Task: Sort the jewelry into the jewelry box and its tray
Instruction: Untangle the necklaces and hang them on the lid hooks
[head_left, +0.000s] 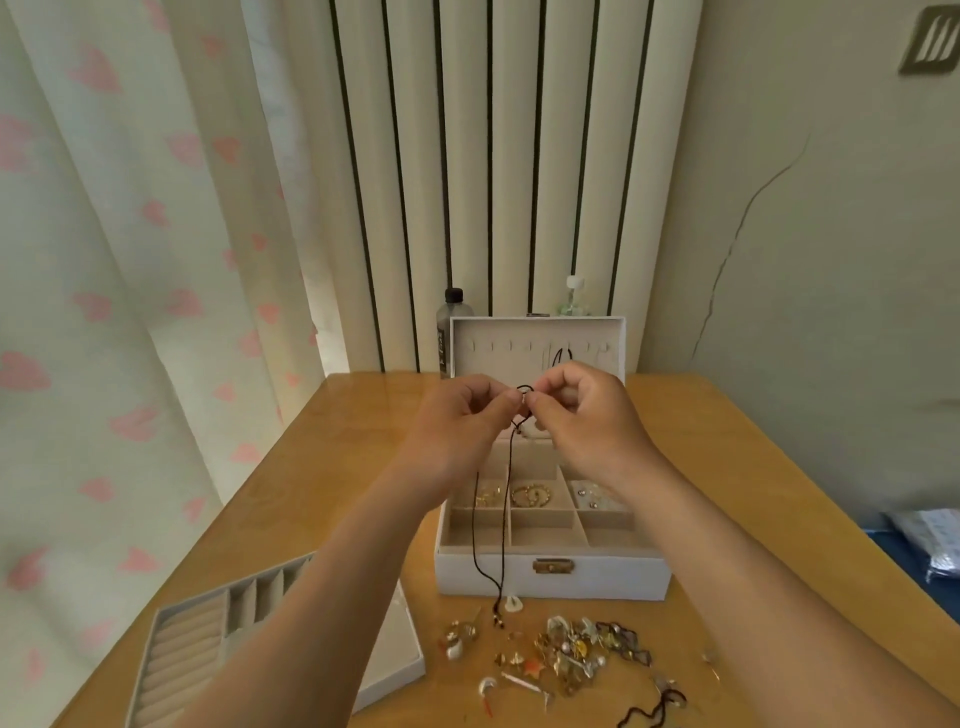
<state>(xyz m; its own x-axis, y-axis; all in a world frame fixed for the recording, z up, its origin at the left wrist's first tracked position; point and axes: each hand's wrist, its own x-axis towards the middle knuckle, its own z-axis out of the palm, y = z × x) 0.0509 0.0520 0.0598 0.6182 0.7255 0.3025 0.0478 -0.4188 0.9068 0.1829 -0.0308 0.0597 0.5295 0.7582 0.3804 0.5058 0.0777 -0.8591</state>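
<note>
Over the wooden table (337, 467), left hand (462, 415) and right hand (582, 410) both pinch the black cord necklace (475, 519) above the open jewelry box (550, 571), and hanging its loop on a lid hook (527, 345) looks next.

jewelry box (553, 574) mid-table (332, 467), lid up | tray (187, 634) front-left of it | loose jewelry pile (571, 649) before it | two bottles (451, 317) behind

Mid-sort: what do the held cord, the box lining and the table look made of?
Cord: thin dark string or leather, matte; it hangs limp. Box lining: beige, velvety-looking fabric, no shine. Table: light wood or veneer, glossy, with a sheen at its far edge.
</note>
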